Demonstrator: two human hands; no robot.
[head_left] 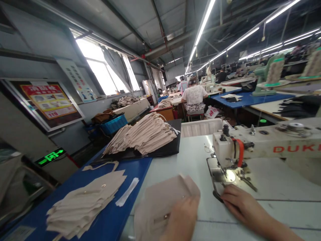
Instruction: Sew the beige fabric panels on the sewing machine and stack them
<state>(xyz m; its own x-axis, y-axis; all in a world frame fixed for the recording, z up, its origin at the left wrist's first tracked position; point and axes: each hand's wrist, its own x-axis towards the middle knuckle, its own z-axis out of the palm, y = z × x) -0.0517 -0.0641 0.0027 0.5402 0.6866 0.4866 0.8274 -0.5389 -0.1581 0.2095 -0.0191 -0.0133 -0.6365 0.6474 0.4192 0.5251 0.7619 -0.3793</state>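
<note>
My left hand (184,216) is closed on a beige fabric piece (160,201), which is bent up at its far corner and blurred by motion. A small metal fitting shows on the fabric beside my fingers. On the bed of the white sewing machine (265,144), my right hand (240,204) rests with its fingers pressed together just in front of the lit needle area (230,175). Whatever those fingertips may hold is hidden. Left of my left hand lies a stack of similar beige pieces (85,204), with a narrow white strip (127,192) beside it.
A larger pile of beige pieces (150,132) lies on a black sheet (173,149) at the table's far left. Behind the table stands a white plastic bin (200,129). Farther off, a person (195,95) sits facing away. A blue table (238,100) stands at the right.
</note>
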